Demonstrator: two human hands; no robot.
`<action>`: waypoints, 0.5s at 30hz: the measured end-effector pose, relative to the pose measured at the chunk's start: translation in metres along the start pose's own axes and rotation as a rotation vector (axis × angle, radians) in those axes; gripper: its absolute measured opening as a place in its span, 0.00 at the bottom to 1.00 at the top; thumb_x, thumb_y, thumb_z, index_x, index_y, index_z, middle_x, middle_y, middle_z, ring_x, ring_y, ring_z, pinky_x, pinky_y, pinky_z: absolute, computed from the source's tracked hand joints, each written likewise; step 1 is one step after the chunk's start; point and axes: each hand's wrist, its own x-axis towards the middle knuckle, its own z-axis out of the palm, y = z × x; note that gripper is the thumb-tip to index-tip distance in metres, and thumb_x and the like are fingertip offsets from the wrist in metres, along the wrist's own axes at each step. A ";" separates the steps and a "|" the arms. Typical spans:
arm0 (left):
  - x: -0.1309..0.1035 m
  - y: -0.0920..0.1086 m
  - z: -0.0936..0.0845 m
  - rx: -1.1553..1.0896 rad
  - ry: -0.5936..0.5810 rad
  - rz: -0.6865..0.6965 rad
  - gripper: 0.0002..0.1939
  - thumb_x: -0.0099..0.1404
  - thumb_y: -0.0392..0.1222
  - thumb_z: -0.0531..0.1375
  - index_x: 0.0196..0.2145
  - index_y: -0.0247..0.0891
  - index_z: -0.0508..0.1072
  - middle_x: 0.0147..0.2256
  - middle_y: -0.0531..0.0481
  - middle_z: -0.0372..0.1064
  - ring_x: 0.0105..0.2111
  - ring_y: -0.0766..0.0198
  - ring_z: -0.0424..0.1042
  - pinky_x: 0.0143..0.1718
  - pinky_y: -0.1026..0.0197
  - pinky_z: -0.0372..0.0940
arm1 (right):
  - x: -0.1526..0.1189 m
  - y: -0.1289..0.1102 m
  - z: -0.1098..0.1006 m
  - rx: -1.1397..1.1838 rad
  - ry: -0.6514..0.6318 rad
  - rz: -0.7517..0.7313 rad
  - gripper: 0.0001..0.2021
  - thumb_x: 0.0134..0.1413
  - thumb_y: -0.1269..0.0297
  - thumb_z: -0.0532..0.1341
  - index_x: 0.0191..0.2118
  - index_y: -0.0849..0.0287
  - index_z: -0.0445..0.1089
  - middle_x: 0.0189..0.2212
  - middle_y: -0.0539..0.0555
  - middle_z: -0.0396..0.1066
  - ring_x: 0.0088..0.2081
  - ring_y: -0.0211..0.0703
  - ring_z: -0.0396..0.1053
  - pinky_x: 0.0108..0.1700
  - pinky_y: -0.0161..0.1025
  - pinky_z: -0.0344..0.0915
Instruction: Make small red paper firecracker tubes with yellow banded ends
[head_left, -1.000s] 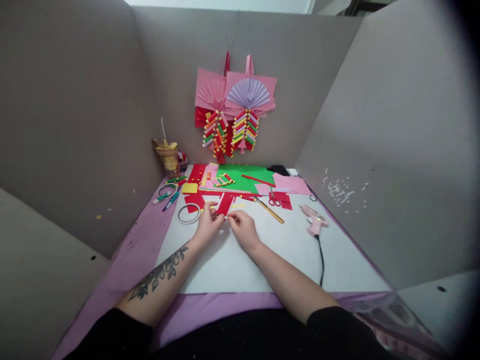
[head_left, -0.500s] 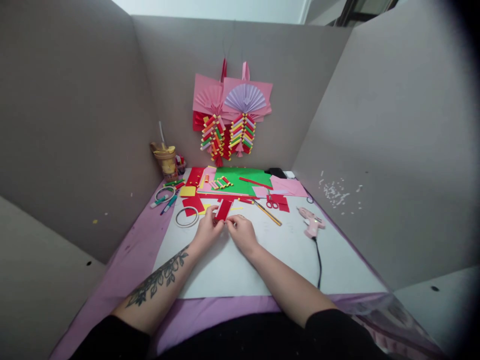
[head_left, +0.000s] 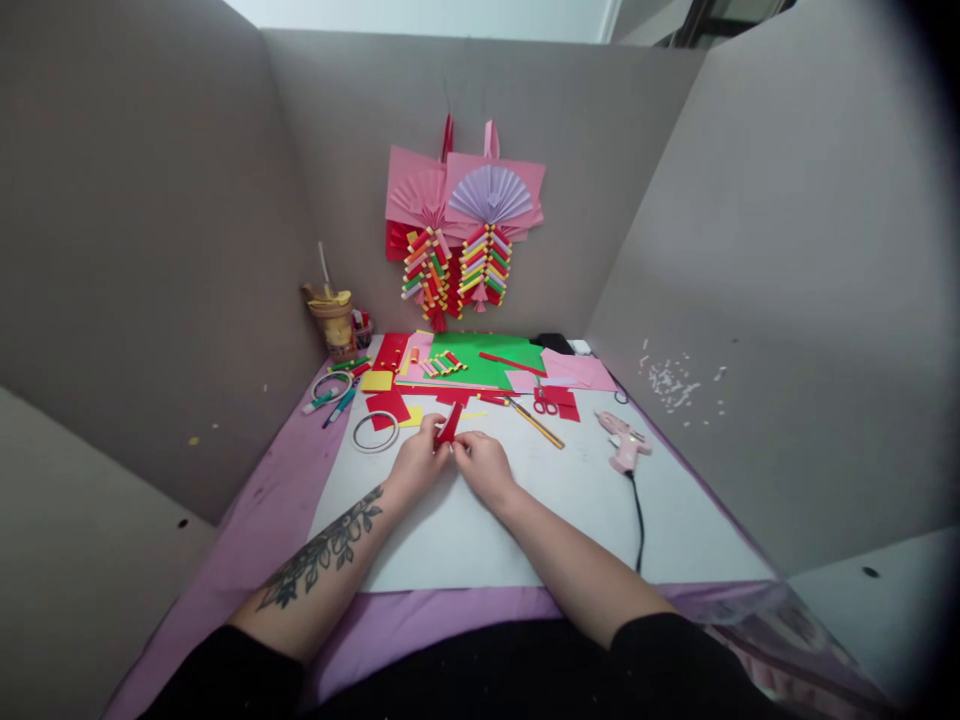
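Observation:
A small piece of red paper (head_left: 451,424) is held up between my two hands over the white board (head_left: 420,540). My left hand (head_left: 421,450) grips its left side and lower part, fingers closed. At its lower end, the fingertips of my right hand (head_left: 480,462) are pinched together on the paper. The paper looks turned partly edge-on, with a pale strip along its left edge. Close by on the left lies a roll of tape (head_left: 375,432), with a yellow slip (head_left: 411,416) behind my left hand.
Scissors (head_left: 545,402), a yellow cutter knife (head_left: 538,425) and a pink glue gun (head_left: 625,442) lie to the right. Behind are green paper (head_left: 487,365) and several small paper rolls (head_left: 446,365). Pens (head_left: 340,408) lie left; paper decorations (head_left: 487,230) hang on the back panel.
The red paper has turned from showing its broad face to a narrower, more edge-on view. Both hands stay nearly in place.

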 end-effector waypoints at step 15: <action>0.000 -0.001 -0.001 0.062 -0.035 0.012 0.19 0.59 0.38 0.54 0.49 0.40 0.58 0.34 0.47 0.73 0.32 0.58 0.73 0.30 0.62 0.63 | 0.001 0.002 -0.001 0.026 -0.023 -0.023 0.10 0.52 0.71 0.55 0.32 0.57 0.74 0.29 0.52 0.74 0.33 0.40 0.69 0.37 0.33 0.60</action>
